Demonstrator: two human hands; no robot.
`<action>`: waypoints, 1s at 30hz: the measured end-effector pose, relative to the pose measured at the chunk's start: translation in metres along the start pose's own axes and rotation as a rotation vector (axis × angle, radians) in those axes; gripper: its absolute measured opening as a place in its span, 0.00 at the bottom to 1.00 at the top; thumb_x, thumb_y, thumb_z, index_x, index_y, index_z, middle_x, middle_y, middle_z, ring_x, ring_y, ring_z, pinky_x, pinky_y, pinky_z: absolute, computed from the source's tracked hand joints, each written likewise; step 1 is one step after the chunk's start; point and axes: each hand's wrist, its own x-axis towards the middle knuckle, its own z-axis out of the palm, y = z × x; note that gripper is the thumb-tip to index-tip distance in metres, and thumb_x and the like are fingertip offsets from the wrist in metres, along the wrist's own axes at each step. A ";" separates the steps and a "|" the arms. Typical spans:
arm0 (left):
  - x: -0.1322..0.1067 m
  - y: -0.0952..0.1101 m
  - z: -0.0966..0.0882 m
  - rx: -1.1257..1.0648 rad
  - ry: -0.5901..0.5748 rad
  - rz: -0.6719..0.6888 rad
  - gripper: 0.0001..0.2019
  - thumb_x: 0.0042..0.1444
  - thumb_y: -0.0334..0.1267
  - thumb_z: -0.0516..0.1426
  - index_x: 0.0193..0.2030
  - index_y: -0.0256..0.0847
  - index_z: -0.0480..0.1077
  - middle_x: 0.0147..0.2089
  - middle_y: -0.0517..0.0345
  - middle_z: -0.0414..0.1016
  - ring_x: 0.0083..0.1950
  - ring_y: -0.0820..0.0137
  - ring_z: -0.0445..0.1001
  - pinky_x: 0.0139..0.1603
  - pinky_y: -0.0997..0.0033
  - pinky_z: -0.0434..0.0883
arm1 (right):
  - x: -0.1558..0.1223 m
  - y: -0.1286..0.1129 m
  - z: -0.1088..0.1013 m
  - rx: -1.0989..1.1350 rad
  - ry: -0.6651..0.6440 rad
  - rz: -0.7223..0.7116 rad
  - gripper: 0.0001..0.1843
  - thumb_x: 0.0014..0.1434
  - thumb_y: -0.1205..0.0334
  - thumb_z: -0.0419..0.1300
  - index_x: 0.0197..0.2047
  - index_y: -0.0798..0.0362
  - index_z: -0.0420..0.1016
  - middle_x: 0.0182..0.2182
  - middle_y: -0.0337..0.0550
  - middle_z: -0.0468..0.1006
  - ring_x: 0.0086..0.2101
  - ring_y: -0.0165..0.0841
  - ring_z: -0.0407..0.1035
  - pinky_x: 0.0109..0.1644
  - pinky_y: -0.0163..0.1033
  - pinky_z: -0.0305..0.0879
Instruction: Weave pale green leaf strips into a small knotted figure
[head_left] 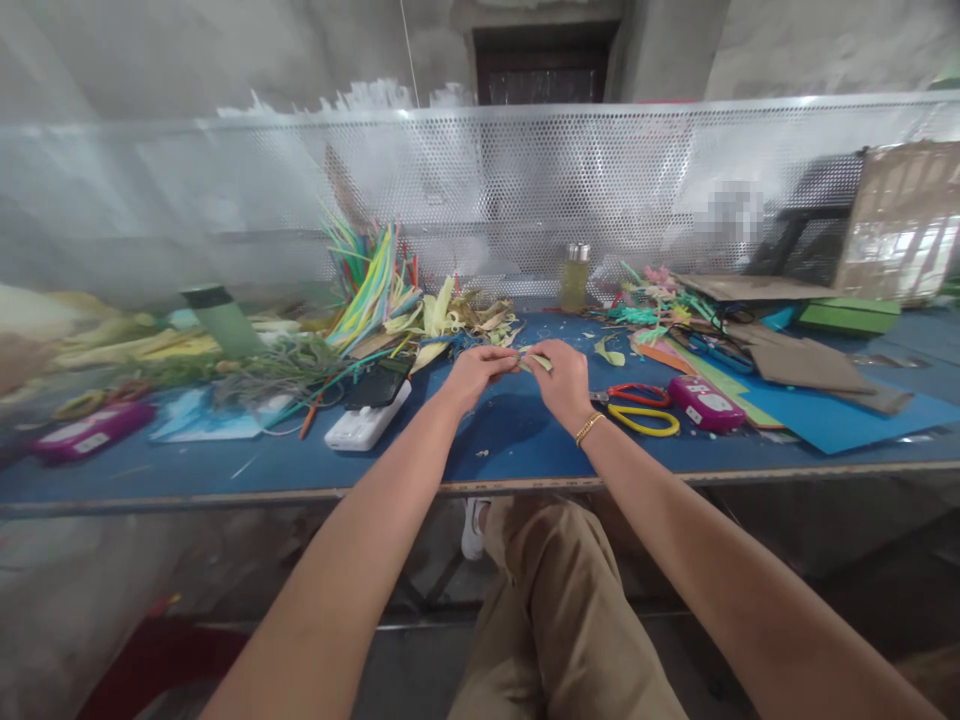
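Observation:
My left hand [477, 372] and my right hand [562, 378] meet over the middle of the blue tabletop [517, 440]. Both pinch a small pale yellow-green strip [534, 360] between their fingertips. A gold bracelet [589, 428] circles my right wrist. Yellow-handled scissors [642, 412] lie just right of my right hand. A heap of pale leaf-like strips [457, 318] lies just beyond my hands.
A bundle of coloured strips [373, 285] fans up at the back left, beside a white power strip [367, 420] with a black phone [379, 384] on it. Pink boxes [706, 402] [94, 430], a small jar [574, 278], cardboard sheets [810, 362] and a perforated metal screen [525, 190] surround the work spot.

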 end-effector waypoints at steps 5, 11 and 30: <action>-0.004 0.004 0.000 0.037 -0.063 0.043 0.17 0.38 0.42 0.71 0.37 0.40 0.80 0.31 0.54 0.80 0.36 0.67 0.77 0.37 0.69 0.67 | 0.000 0.003 0.005 0.073 -0.004 0.094 0.09 0.64 0.56 0.56 0.36 0.51 0.73 0.34 0.42 0.80 0.35 0.36 0.71 0.43 0.39 0.58; -0.006 0.008 -0.002 0.122 -0.120 0.075 0.17 0.42 0.43 0.69 0.39 0.40 0.80 0.31 0.55 0.80 0.35 0.69 0.75 0.38 0.70 0.66 | -0.002 0.003 0.009 0.159 -0.038 0.124 0.09 0.64 0.55 0.53 0.35 0.50 0.68 0.31 0.44 0.78 0.33 0.38 0.71 0.37 0.38 0.59; -0.006 -0.002 0.016 -0.008 -0.009 0.160 0.18 0.40 0.39 0.69 0.40 0.40 0.78 0.29 0.62 0.75 0.28 0.76 0.67 0.32 0.73 0.63 | 0.002 0.004 0.014 0.379 0.097 0.172 0.12 0.60 0.55 0.57 0.28 0.49 0.61 0.25 0.37 0.70 0.28 0.32 0.64 0.35 0.36 0.59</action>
